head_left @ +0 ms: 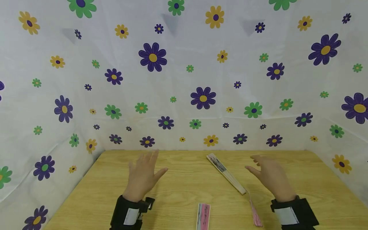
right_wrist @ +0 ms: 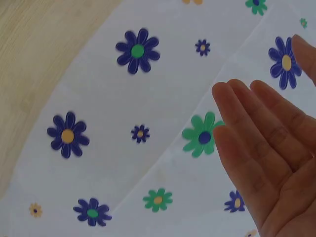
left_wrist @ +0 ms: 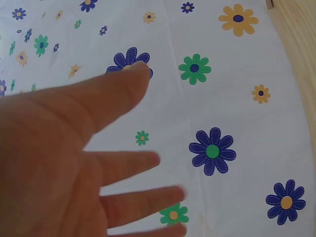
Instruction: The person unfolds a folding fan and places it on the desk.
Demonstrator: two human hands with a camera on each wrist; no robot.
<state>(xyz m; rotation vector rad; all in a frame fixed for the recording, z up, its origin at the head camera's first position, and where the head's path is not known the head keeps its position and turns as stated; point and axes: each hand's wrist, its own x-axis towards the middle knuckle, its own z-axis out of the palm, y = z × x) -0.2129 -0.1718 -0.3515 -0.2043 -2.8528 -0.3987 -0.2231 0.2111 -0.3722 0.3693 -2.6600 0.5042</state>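
Left hand (head_left: pixel 142 175) and right hand (head_left: pixel 273 175) are both raised over the wooden table (head_left: pixel 178 179), well apart from each other, and neither one holds anything. On the left, the fingers are spread and the thumb stands away from them; on the right, the fingers lie close side by side, with the thumb apart, as the right wrist view shows. Between the two hands, but nearer to the right one, lies a folded fan (head_left: pixel 227 174), slanting across the table, one end near the back edge and the other toward the person. At this nearer end is attached a pink tassel (head_left: pixel 255 214), which lies stretched out. Closer to the person, a flat pink and grey strip (head_left: pixel 203 215) is cut by the lower border of the head view, so I cannot tell exactly what it is. In my judgement, the work is at a ready point, before any contact with the fan. For a next move, it seems suitable that the right hand comes down to the near end of the fan, with thumb and fingers on its two long sides, leaving the tassel free
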